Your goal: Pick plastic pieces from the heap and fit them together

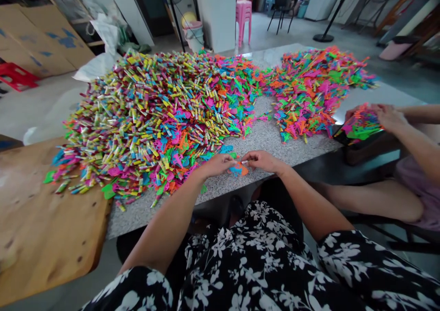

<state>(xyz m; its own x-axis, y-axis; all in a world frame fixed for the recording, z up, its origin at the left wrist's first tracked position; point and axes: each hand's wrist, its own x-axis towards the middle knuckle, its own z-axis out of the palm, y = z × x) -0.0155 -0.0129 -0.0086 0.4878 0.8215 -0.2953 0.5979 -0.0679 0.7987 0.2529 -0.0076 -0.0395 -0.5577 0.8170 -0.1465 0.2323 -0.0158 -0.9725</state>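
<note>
Close together over the front edge of the granite-topped table (292, 157) are my two hands. My right hand (264, 160) is closed in a pinch on a small whitish tube (244, 162). Fingers and thumb of my left hand (220, 164) are pressed together too; what they grip is too small to tell. Beneath the fingertips lie an orange plastic piece (242, 170) and a blue plastic piece (235, 169). Left of my hands spreads a big heap of small yellow, blue and dark red tubes (147, 100), mixed with bright plastic pieces.
A second pile of orange, pink and green plastic pieces (309, 86) covers the table's right part. At the right, a co-worker's hands (392, 116) hold a container of similar pieces (362, 125). A wooden board (51, 228) adjoins on the left; pink stools (244, 15) stand behind.
</note>
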